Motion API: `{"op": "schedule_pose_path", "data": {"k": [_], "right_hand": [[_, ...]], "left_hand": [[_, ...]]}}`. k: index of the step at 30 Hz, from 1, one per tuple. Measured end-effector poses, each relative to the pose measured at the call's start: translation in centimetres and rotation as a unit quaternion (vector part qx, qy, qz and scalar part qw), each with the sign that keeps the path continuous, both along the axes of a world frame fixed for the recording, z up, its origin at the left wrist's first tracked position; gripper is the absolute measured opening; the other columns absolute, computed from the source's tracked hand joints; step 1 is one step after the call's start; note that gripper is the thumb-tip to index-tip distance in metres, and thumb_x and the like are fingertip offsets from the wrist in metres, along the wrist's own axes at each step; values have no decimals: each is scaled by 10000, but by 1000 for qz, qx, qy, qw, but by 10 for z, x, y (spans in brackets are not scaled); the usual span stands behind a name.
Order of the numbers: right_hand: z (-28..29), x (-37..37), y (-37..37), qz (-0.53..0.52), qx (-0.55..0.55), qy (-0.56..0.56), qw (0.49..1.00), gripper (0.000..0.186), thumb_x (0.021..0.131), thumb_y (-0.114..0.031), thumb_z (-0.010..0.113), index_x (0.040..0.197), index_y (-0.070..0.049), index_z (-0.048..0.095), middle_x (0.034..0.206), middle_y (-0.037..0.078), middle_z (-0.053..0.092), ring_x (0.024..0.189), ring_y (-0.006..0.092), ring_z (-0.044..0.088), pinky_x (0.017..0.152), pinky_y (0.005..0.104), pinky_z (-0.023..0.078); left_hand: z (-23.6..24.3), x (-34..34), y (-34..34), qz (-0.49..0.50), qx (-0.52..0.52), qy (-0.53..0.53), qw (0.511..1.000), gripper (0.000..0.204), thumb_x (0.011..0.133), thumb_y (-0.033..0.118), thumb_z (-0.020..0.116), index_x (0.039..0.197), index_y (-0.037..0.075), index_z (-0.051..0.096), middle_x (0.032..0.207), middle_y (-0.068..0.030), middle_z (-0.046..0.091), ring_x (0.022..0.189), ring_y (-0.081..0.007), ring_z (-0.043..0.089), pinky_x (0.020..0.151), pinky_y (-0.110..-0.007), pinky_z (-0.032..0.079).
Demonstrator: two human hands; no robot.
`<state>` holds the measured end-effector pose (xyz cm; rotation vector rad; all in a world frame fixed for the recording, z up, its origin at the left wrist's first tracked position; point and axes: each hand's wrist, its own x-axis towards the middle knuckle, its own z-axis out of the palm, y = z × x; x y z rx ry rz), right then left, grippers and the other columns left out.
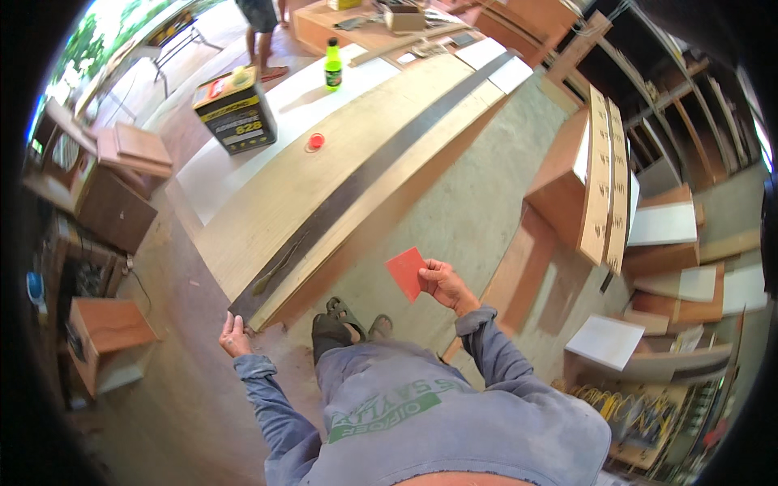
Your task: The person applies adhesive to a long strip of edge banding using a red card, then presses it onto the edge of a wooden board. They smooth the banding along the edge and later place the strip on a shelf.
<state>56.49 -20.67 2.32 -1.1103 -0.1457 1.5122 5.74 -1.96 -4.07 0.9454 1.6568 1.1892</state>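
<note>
My right hand (440, 282) grips a flat red square piece (405, 274), held upright beside the board. My left hand (235, 337) pinches the near end of a long dark strip (365, 178) lying along a pale plywood board (421, 113). An olive-brown streak of wet-looking material (279, 259) lies on the strip near that end. Farther back on the work surface are a black and yellow rectangular can (233, 117), a small red cap (316, 141) and a green bottle (333, 68).
Cabinet boxes and panels (567, 162) stand and lie to the right, below wooden racks (664, 97). Wooden boxes (113, 324) and clutter sit at left. A bench with tools (356, 28) is at the back, near another person's legs (263, 36). My sandalled feet are below the board.
</note>
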Motion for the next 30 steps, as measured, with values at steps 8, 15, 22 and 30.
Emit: {"op": "schedule_pose_path", "data": {"k": [8, 15, 22, 30], "right_hand": [[12, -50, -33, -89, 16, -47, 995, 363, 984, -122, 659, 1313, -16, 548, 1199, 82, 682, 1059, 207, 681, 937, 410, 565], [29, -99, 5, -131, 16, -79, 988, 431, 984, -160, 682, 1378, -39, 555, 1225, 48, 687, 1055, 176, 679, 894, 390, 574], [21, -135, 20, -146, 14, -96, 985, 366, 992, -154, 670, 1327, -36, 584, 1213, 62, 695, 1056, 177, 683, 902, 389, 571], [14, -155, 4, -162, -29, -97, 982, 374, 993, -147, 658, 1324, 2, 566, 1187, 77, 706, 1018, 191, 699, 894, 389, 576]], "left_hand": [[-18, -57, -12, -5, -34, 54, 998, 411, 903, 26, 745, 1302, -44, 674, 954, -58, 745, 674, -98, 592, 594, -255, 486], [-18, -105, 10, -31, -21, -10, 999, 450, 900, 33, 753, 1325, -68, 645, 1020, -80, 748, 705, -104, 622, 610, -261, 519], [-11, -53, 36, -80, -34, -39, 995, 428, 917, 49, 745, 1317, -71, 649, 1075, -101, 738, 715, -101, 629, 619, -242, 514], [11, -25, 7, -73, -40, -68, 994, 427, 940, 17, 697, 1345, -91, 612, 977, -77, 716, 669, -94, 607, 585, -250, 504]]}}
